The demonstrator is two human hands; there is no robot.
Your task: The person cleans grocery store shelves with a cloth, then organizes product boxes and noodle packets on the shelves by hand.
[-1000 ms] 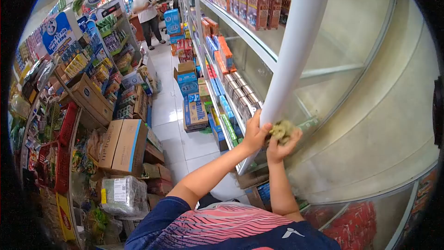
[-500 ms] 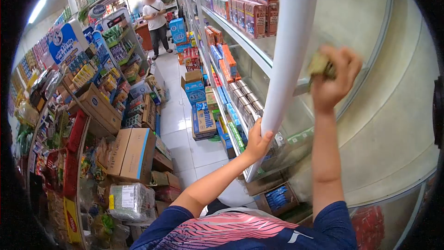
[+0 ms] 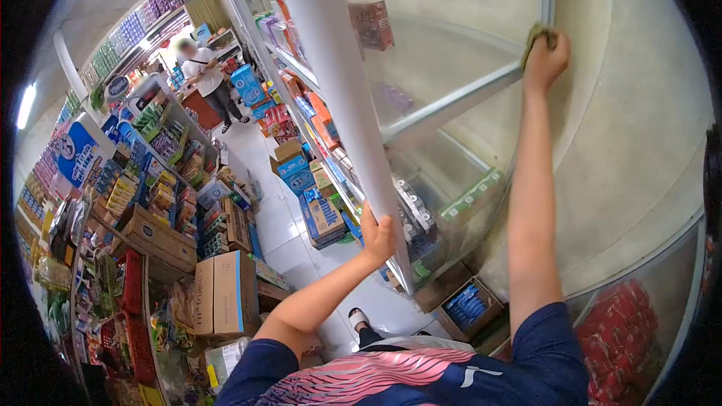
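My left hand (image 3: 377, 237) is closed around the lower part of the thick white post (image 3: 335, 68) at the front edge of a glass-sided display cabinet. With my right arm stretched out, my right hand (image 3: 549, 64) grips a crumpled olive-green cloth (image 3: 537, 39). The cloth presses against the metal frame at the cabinet's back edge, where a slanting crossbar (image 3: 459, 109) meets it. Between my hands is the cabinet's clear side panel (image 3: 436, 53). Behind it show a red box (image 3: 372, 25) and a row of green packs (image 3: 472, 194).
A carton with blue packets (image 3: 466, 304) stands below the cabinet. Large brown cartons (image 3: 226, 293) and crowded shelves line the left side. Milk cartons (image 3: 323, 218) stand along the tiled aisle (image 3: 263, 188). A person in a white shirt (image 3: 201, 71) stands at the far end.
My right hand has moved the cloth up and back to the rear frame. The view has turned right, and my left hand still grips the post.
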